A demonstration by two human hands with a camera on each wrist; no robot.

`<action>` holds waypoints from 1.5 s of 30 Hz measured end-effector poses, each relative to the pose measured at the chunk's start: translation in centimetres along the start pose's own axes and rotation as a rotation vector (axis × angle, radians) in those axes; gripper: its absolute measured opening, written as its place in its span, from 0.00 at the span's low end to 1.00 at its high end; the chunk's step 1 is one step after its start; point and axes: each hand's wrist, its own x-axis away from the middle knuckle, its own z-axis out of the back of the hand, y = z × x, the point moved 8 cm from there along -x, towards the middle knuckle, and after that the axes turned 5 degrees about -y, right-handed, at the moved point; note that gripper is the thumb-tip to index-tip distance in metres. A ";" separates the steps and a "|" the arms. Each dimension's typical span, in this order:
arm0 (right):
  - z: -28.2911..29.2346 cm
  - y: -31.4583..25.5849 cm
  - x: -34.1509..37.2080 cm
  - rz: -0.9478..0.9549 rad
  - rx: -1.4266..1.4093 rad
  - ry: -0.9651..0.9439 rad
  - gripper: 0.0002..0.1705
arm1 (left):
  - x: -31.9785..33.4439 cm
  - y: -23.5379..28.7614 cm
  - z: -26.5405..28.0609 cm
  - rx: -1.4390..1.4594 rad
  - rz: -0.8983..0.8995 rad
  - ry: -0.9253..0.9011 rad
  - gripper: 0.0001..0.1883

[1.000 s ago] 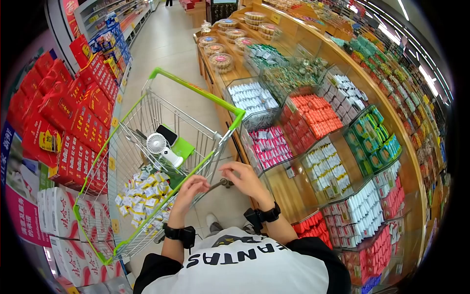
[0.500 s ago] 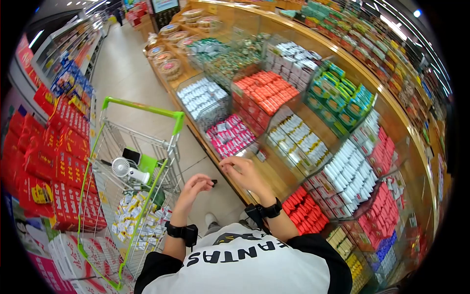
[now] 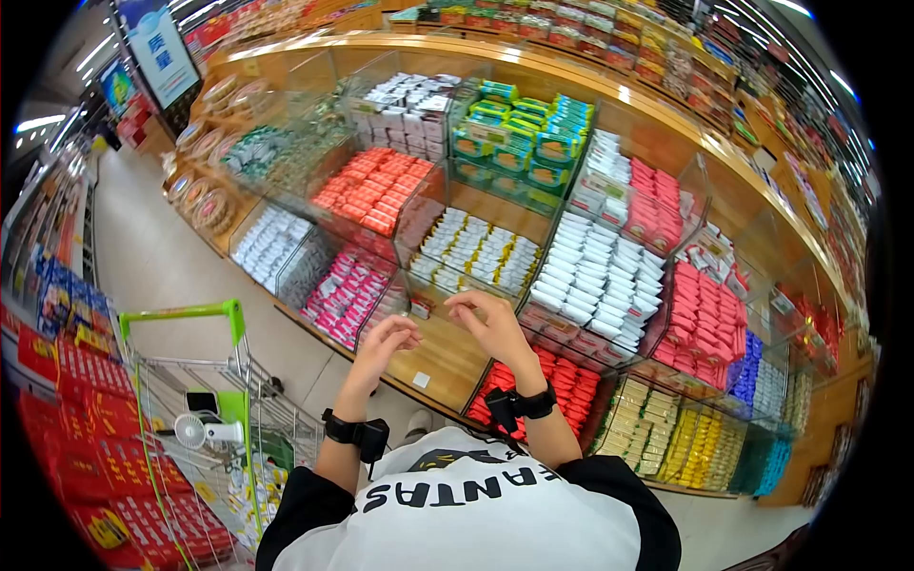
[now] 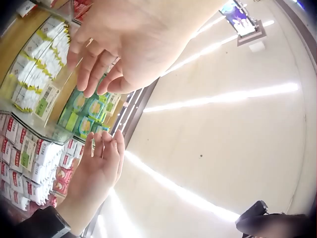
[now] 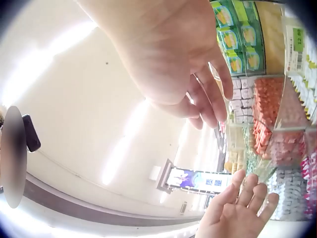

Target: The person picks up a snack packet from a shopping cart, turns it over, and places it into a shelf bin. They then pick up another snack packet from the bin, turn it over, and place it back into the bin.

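Observation:
My left hand (image 3: 381,347) hovers before my chest, fingers loosely bent with nothing in them. A short way to its right is my right hand (image 3: 493,333), also holding nothing, its fingers relaxed. Both overlap the wooden display counter (image 3: 433,357) in the head view. Beyond the fingertips stands a clear bin of white-and-yellow packets (image 3: 476,249). Pink packets (image 3: 347,297) lie left of the hands and red packets (image 3: 562,385) to the right. In the left wrist view, green packages (image 4: 86,111) show behind the left hand's fingers.
A green-railed shopping cart (image 3: 181,314) stands at lower left, carrying a white handheld fan (image 3: 190,431) and wrapped packets. Clear dividers (image 3: 428,205) rise between the counter's bins. More bins hold white packets (image 3: 600,285) and yellow packets (image 3: 703,447). Red boxes (image 3: 100,400) line the far left.
The view has turned right toward the counter, so the cart has slid to the lower left. Both hands keep much the same relaxed pose before the chest.

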 end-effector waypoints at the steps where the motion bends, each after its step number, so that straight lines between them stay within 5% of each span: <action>1: 0.5 0.3 0.1 -0.009 0.019 0.019 0.08 | -0.6 -0.1 -0.5 -0.004 0.012 -0.033 0.08; 21: 3.8 2.4 -2.1 -0.160 0.263 0.315 0.07 | -10.5 0.7 -1.6 -0.122 0.068 -0.393 0.07; 34: 7.9 1.4 -3.7 -0.155 0.438 0.513 0.07 | -16.6 4.0 -4.2 -0.203 -0.049 -0.582 0.08; 45: 9.1 9.2 -5.7 -0.349 0.406 0.510 0.08 | -24.2 -3.4 -4.6 -0.256 0.165 -0.549 0.08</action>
